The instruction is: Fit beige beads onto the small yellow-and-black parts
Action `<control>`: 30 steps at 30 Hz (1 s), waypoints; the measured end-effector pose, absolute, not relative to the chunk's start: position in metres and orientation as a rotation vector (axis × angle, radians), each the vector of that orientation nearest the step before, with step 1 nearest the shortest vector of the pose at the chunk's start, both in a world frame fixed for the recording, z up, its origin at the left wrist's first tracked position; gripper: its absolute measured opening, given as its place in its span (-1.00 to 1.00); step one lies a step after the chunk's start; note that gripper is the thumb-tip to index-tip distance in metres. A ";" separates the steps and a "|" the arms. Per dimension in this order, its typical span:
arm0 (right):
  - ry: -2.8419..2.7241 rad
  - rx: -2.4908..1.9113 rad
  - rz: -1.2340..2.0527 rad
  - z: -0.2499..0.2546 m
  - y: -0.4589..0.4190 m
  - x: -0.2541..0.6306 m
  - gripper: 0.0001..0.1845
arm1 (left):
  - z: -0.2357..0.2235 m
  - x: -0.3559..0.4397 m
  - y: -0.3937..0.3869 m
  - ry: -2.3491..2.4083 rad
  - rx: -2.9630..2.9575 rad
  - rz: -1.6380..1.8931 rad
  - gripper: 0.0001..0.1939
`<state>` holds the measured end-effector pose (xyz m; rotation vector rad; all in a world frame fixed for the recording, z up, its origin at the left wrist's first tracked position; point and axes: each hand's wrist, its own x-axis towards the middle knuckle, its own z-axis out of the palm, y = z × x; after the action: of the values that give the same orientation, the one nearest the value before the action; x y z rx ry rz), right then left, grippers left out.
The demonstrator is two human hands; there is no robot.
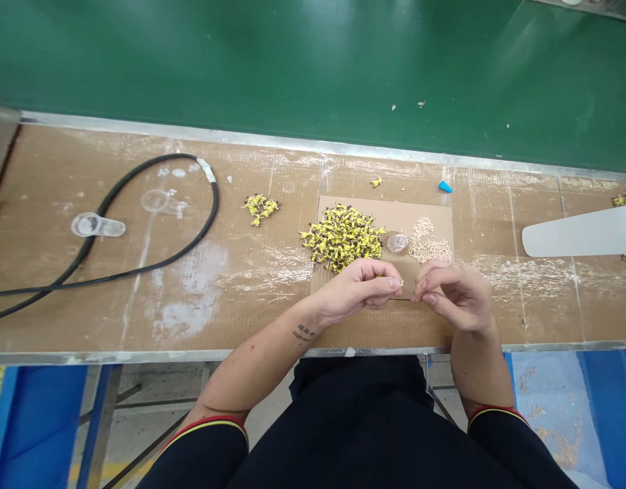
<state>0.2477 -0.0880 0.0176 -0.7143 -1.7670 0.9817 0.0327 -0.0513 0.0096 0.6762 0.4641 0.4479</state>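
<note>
Near the front edge of the worktop (pixel 272 305), our left hand (pixel 361 288) pinches a tiny pale piece (pixel 401 282); our right hand (pixel 460 292) bunches its fingers, holding what we cannot tell.

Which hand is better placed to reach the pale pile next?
Probably the right hand: it is closest to the pale pile. The left hand is nearer the yellow pile and seems to pinch a tiny piece. Whether the right holds anything is unclear.
</note>
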 end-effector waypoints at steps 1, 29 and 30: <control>-1.771 -0.700 0.986 0.017 -0.088 0.248 -0.75 | 0.010 0.033 -0.051 0.467 0.677 0.451 -0.59; -1.798 -0.838 0.351 0.012 -0.096 0.220 -0.52 | 0.007 0.037 -0.063 0.551 1.811 1.102 -0.82; -1.801 -0.834 0.352 0.012 -0.096 0.220 -0.52 | 0.006 0.038 -0.064 0.529 1.853 1.147 -0.83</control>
<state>0.2196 -0.0964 0.0124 -0.8343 -1.8014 0.3520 0.0376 -0.0636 0.0060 1.8529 0.5292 1.1471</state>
